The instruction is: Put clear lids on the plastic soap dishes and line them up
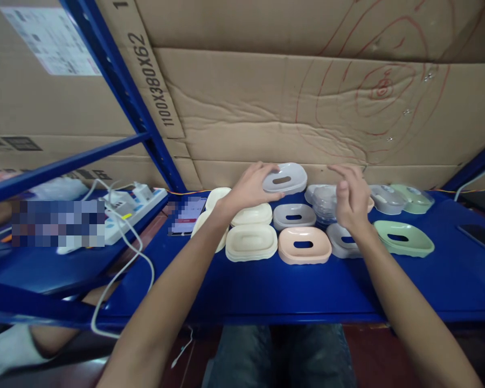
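Note:
My left hand [250, 188] grips a grey oval soap dish [295, 177] by its left end, raised above the others and tilted so its slot shows. My right hand [351, 196] is raised with fingers stretched out, holding nothing, beside a stack of clear plastic pieces [324, 203]. Below the raised dish lies another grey soap dish [281, 216]. In the front row are stacked cream dishes [251, 245], a peach soap dish [305, 254], a grey dish [339, 249] partly behind my right wrist, and a green soap dish [418, 240].
Grey [388, 200] and green covered dishes [416, 200] stand at the back right of the blue table [291, 293]. At left are a phone-like screen [189, 213], a white power strip [151, 202] and loose cables. Cardboard [246, 108] walls the back; a blue post [145, 118] rises left.

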Action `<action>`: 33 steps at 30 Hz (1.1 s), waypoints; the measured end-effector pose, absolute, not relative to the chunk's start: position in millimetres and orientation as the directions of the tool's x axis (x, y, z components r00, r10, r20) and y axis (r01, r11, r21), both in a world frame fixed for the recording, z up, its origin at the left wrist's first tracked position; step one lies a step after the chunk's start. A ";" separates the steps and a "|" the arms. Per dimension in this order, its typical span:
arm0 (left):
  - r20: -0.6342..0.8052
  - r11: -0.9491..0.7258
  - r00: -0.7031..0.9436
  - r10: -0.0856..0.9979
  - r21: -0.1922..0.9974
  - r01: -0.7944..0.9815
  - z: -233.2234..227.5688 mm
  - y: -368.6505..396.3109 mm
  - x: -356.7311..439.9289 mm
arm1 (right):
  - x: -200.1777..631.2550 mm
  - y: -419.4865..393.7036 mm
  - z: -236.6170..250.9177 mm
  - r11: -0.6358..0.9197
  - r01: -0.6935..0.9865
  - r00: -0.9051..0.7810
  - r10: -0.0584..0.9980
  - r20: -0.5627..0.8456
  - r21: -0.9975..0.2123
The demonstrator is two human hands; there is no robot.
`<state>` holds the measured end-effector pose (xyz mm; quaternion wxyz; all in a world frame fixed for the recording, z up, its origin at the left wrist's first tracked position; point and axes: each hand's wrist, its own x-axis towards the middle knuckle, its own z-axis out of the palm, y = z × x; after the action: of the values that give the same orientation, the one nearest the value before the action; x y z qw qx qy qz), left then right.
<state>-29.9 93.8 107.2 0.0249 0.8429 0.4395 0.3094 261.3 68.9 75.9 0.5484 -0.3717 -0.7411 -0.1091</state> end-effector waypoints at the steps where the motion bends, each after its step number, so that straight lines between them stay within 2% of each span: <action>1: 0.490 -0.591 0.410 0.770 0.304 0.747 104.3 104.0 -27.8 | 263.0 70.3 75.9 0.684 0.682 -0.071 0.413 0.908 -0.258; 6: 0.398 -0.548 0.425 0.813 0.276 0.790 86.8 144.9 -2.8 | 270.7 76.7 75.2 0.654 0.714 0.016 0.343 0.939 -0.251; 8: 0.335 -0.533 0.441 0.833 0.269 0.802 81.4 154.3 7.5 | 273.7 77.7 75.2 0.606 0.754 -0.014 0.400 0.916 -0.253; 10: 0.274 -0.516 0.450 0.850 0.265 0.815 76.9 160.1 14.8 | 276.3 78.7 74.9 0.515 0.821 -0.060 0.505 0.861 -0.245; 12: 0.231 -0.507 0.457 0.859 0.264 0.820 72.5 163.4 18.6 | 278.2 81.1 73.6 0.408 0.889 -0.094 0.608 0.788 -0.208; 15: 0.191 -0.508 0.472 0.861 0.267 0.819 65.3 165.9 19.0 | 280.9 87.4 69.4 0.299 0.944 -0.115 0.698 0.707 -0.142; 22: 0.113 -0.515 0.504 0.856 0.258 0.817 55.4 167.0 12.5 | 287.3 97.9 60.6 0.195 0.974 -0.083 0.780 0.620 -0.116; 33: 0.127 -0.579 0.565 0.815 0.198 0.791 51.5 156.5 27.0 | 286.0 96.6 62.5 0.158 0.981 -0.059 0.798 0.599 -0.113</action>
<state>27.0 156.5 51.5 0.0593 0.8826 0.4550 0.1026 286.0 96.6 62.5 0.2767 -0.6275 -0.7088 -0.1651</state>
